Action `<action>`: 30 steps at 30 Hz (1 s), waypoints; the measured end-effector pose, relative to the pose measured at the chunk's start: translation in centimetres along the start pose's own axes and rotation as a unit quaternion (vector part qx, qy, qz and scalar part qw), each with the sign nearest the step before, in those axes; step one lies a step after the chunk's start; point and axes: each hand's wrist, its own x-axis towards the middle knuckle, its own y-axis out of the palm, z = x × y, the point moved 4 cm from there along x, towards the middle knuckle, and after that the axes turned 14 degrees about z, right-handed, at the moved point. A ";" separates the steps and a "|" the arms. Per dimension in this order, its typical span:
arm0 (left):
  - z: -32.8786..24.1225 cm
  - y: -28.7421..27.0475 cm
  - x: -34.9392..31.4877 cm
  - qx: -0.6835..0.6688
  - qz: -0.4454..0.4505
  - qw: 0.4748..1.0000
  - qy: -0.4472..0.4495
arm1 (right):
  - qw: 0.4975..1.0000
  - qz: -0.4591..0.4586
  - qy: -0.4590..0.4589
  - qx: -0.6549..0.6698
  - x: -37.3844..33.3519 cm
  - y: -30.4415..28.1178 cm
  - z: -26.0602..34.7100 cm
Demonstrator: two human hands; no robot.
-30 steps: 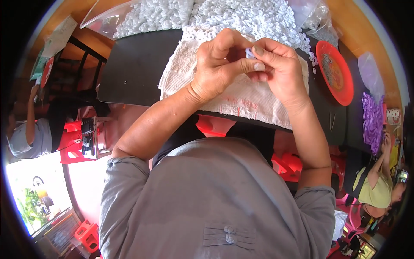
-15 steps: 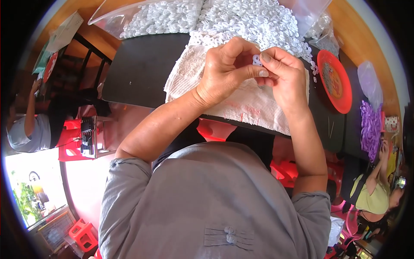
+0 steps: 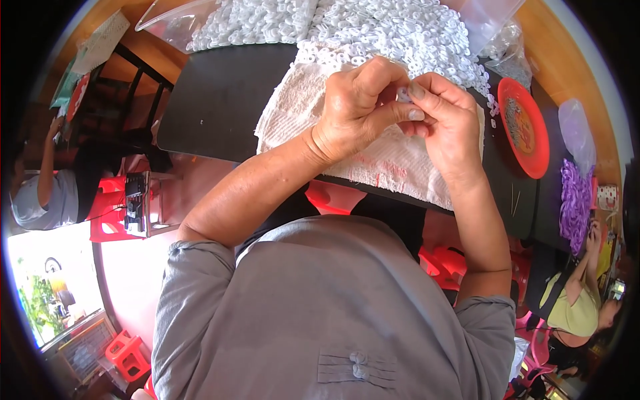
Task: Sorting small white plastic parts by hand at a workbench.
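My left hand (image 3: pixel 360 100) and my right hand (image 3: pixel 445 110) meet above the towel, thumbs and fingers pinched together. Between their fingertips is a small white plastic piece with holes (image 3: pixel 402 95), mostly covered by the fingers. Whether anything else is in the pinch cannot be made out. Beneath my wrists a cream towel with reddish marks (image 3: pixel 287 110) lies on the black table (image 3: pixel 220 100). Just beyond the hands spreads a large heap of similar white plastic pieces (image 3: pixel 393 33), some of them reaching the towel's far edge.
Right of the towel is a red plate (image 3: pixel 541 150) holding small grey and orange bits. Thin sticks (image 3: pixel 515 201) lie nearer me. Clear plastic bags (image 3: pixel 510 57) and a purple bundle (image 3: pixel 575 207) sit farther right. Other people work at the right (image 3: pixel 575 303) and left (image 3: pixel 50 197).
Both hands stay pinched together at nearly the same place over the towel. The white piece is turned and more hidden by the fingers. The whole view has shifted slightly.
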 end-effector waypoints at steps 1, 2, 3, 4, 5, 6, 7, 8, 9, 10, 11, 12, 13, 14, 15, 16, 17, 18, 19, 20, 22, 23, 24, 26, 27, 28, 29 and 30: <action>0.1 0.1 0.0 0.000 0.000 1.000 0.000 | 1.000 -0.006 0.001 0.005 0.0 0.0 0.0; 0.4 0.2 -0.1 0.001 -0.001 1.000 0.002 | 1.000 -0.006 0.001 0.005 0.0 0.1 0.0; 0.5 0.2 -0.1 0.003 -0.002 1.000 0.005 | 1.000 -0.005 -0.001 0.006 0.0 0.1 0.0; 0.5 0.1 -0.1 0.003 -0.003 1.000 0.005 | 1.000 -0.005 -0.004 0.008 0.0 0.2 0.0; 0.4 0.1 -0.1 0.006 -0.004 1.000 0.006 | 1.000 -0.005 -0.003 0.007 0.0 0.2 0.0; 0.4 0.1 -0.1 0.009 -0.004 1.000 0.007 | 1.000 -0.007 0.001 0.007 0.0 0.2 0.0; 0.4 0.2 -0.1 0.009 -0.005 1.000 0.007 | 1.000 -0.009 0.005 0.007 0.0 0.2 0.0; 0.6 0.3 0.0 -0.015 -0.012 1.000 0.002 | 1.000 -0.008 0.004 0.005 0.0 0.2 0.1; 0.7 0.4 0.2 -0.040 -0.019 0.999 -0.002 | 0.999 -0.032 0.001 -0.017 0.0 0.0 0.2; 0.6 0.5 0.4 -0.039 -0.020 0.999 0.000 | 0.998 -0.057 -0.001 -0.038 -0.1 -0.2 0.3; 0.8 0.7 0.6 -0.078 -0.035 0.996 -0.021 | 0.998 -0.058 -0.003 -0.041 0.0 -0.3 0.1; 1.0 0.7 0.7 -0.117 -0.050 0.991 -0.041 | 0.995 -0.080 -0.042 -0.052 -0.1 -0.6 0.2; 1.1 0.9 0.7 -0.117 -0.050 0.991 -0.038 | 0.990 -0.102 -0.080 -0.064 -0.2 -0.9 0.4; 1.5 1.0 0.6 -0.192 -0.064 0.977 -0.063 | 0.989 -0.102 -0.081 -0.065 -0.1 -0.8 0.4; 1.8 1.1 0.4 -0.265 -0.077 0.957 -0.087 | 0.990 -0.100 -0.073 -0.068 -0.1 -0.7 0.3; 1.8 1.0 0.3 -0.265 -0.078 0.957 -0.086 | 0.991 -0.098 -0.066 -0.071 0.0 -0.6 0.2; 1.4 0.8 0.4 -0.272 -0.067 0.950 -0.139 | 0.990 -0.097 -0.066 -0.072 0.0 -0.7 0.1; 1.4 0.7 0.3 -0.278 -0.055 0.940 -0.191 | 0.991 -0.087 -0.070 -0.074 0.0 -0.7 -0.1; 1.4 0.6 0.2 -0.278 -0.057 0.940 -0.190 | 0.991 -0.077 -0.075 -0.076 0.0 -0.7 -0.1; 1.6 0.5 0.1 -0.275 -0.051 0.940 -0.198 | 0.992 -0.074 -0.074 -0.077 0.1 -0.7 0.0; 1.8 0.2 0.0 -0.270 -0.048 0.939 -0.206 | 0.981 -0.085 -0.060 -0.161 0.2 -0.5 0.3; 1.9 0.1 -0.1 -0.265 -0.044 0.941 -0.206 | 0.982 -0.084 -0.059 -0.161 0.2 -0.3 0.4; 1.8 0.0 -0.1 -0.261 -0.040 0.942 -0.206 | 0.974 -0.082 -0.070 -0.200 0.3 0.1 0.9; 1.4 -0.1 0.0 -0.258 -0.027 0.942 -0.214 | 0.965 -0.080 -0.080 -0.238 0.3 0.2 1.1; 1.2 0.0 0.1 -0.256 -0.014 0.941 -0.222 | 0.965 -0.076 -0.084 -0.235 0.3 0.0 1.0; 1.2 0.0 0.1 -0.257 -0.013 0.941 -0.222 | 0.966 -0.073 -0.088 -0.232 0.4 -0.1 0.9; 1.2 0.2 0.1 -0.270 -0.004 0.934 -0.232 | 0.966 -0.073 -0.088 -0.232 0.4 -0.2 0.8; 1.2 0.3 0.1 -0.282 0.005 0.928 -0.243 | 0.968 -0.073 -0.085 -0.223 0.4 -0.3 0.7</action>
